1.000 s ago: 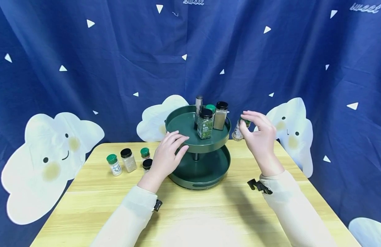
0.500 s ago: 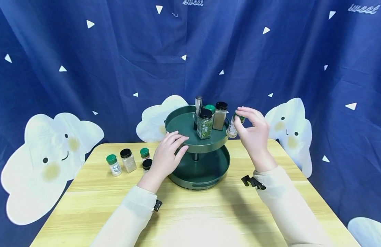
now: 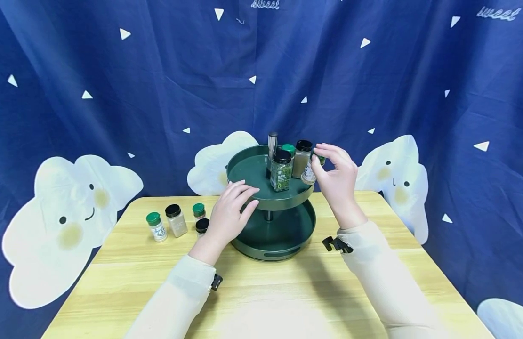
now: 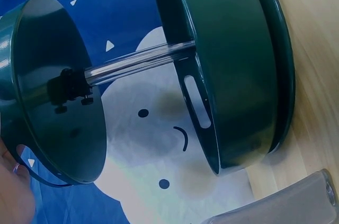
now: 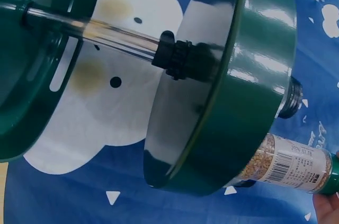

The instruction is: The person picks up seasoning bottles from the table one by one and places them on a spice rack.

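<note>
In the head view my right hand (image 3: 338, 176) pinches a small spice bottle (image 3: 309, 173) by its green cap (image 5: 333, 173). The bottle tilts over the right side of the upper tray (image 3: 253, 174) of a dark green two-tier rack; the right wrist view shows its barcode label and brown grains, its base hidden behind the tray wall. My left hand (image 3: 229, 209) grips the upper tray's front-left rim, fingers over the edge and thumb outside. On that tray stand a green-herb jar (image 3: 281, 172), a brown-powder jar (image 3: 301, 160), a tall silver-topped bottle (image 3: 272, 150) and a green-capped bottle (image 3: 289, 149).
Left of the rack, a green-capped bottle (image 3: 156, 227), a pale jar with a black lid (image 3: 176, 220), another green-capped bottle (image 3: 199, 211) and a black-lidded jar (image 3: 201, 226) stand on the wooden table (image 3: 151, 278). The lower tray (image 3: 271, 230) sits beneath. A blue curtain (image 3: 168, 84) hangs behind.
My right hand has moved left with the spice bottle, from beside the rack to over the upper tray's right side. The left hand and the other jars have stayed put.
</note>
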Demonstrator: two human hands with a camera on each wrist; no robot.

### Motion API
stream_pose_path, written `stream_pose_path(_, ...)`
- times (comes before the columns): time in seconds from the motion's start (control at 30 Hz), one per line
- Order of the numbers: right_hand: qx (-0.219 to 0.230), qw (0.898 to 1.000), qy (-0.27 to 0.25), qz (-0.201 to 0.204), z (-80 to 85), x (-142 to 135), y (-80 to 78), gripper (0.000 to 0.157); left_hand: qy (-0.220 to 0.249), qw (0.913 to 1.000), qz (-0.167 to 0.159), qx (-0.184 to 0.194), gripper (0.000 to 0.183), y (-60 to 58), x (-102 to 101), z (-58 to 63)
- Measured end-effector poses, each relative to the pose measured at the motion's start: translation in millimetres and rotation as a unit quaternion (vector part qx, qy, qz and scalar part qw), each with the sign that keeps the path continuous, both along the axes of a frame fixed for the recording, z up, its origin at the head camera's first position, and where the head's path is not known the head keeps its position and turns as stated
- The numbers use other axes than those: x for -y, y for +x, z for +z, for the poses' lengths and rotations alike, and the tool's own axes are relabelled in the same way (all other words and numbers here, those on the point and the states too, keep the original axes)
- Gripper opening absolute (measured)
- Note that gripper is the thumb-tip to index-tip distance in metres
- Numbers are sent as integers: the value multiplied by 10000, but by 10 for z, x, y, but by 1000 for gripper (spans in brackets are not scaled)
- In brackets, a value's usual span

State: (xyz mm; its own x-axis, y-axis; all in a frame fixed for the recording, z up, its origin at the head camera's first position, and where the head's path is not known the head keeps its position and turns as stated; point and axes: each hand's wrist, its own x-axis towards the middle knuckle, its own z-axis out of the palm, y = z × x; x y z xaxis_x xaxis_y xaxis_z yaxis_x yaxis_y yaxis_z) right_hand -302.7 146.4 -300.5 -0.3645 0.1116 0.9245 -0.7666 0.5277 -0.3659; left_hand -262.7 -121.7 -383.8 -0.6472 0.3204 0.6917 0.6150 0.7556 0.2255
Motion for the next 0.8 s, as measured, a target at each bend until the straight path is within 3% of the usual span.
stream_pose_path(0.8, 203, 9994, 274, -46, -141, 136, -146, 16, 0, 9999, 38, 136, 34, 31, -5, 26)
